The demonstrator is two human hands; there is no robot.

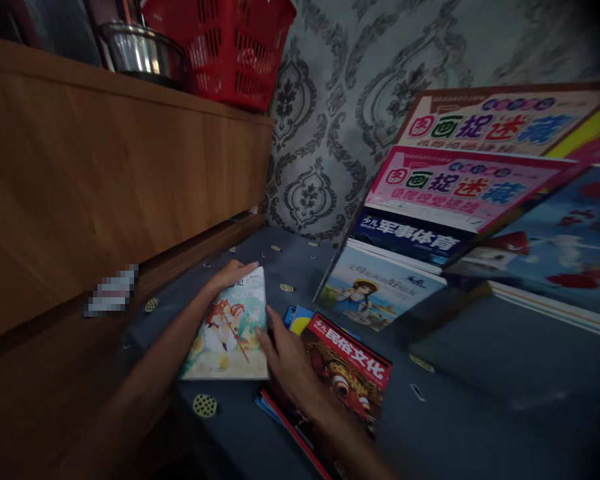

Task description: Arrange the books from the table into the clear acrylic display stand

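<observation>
The illustrated book (230, 340) was over the surface's (290, 257) left part, the left hand (230, 275) gripping its far-left edge, the right hand (286, 353) its right edge. Light, even pressure probably suited its soft cover best. Far left, a red basket (220, 57) and steel pot (143, 53) stood on a cabinet (120, 167), contents unclear.

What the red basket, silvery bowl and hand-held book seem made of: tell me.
Red basket: probably moulded plastic, smooth, with regular slots. Silvery bowl: likely polished metal, given its bright reflections. Hand-held book: apparently paper, smooth, perhaps coated; printed cover, thin pale edge.
</observation>
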